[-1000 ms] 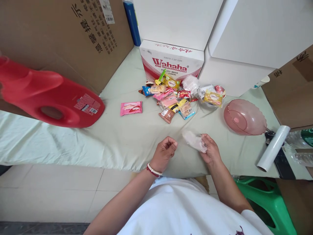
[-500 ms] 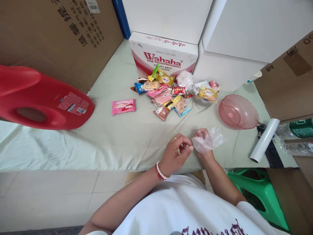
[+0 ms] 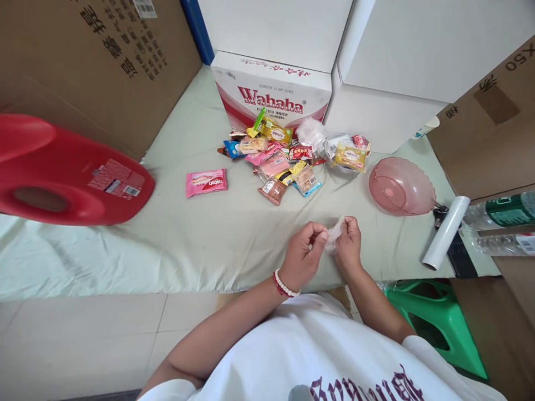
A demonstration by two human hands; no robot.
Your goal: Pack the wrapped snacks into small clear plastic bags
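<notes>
1. bunched now between both hands, the clear plastic film has come off the back of the right hand, where it lay spread half a second ago; the left hand has closed in on it.
2. left thumb and forefinger are pressed together on the film's near end, while the right thumb and fingers pinch its far end. held from two sides like this, such limp stuff probably stays under control.
3. it hangs over the front part of the cloth-covered table, close to the body, likely so that both hands can work at ease.
4. beyond, the wrapped snacks lie heaped against the wahaha box, which perhaps backs the pile. one pink packet lies apart, left of it.
5. the pink bowl stands right of the heap, beside the white roll, both seemingly within reach.
</notes>
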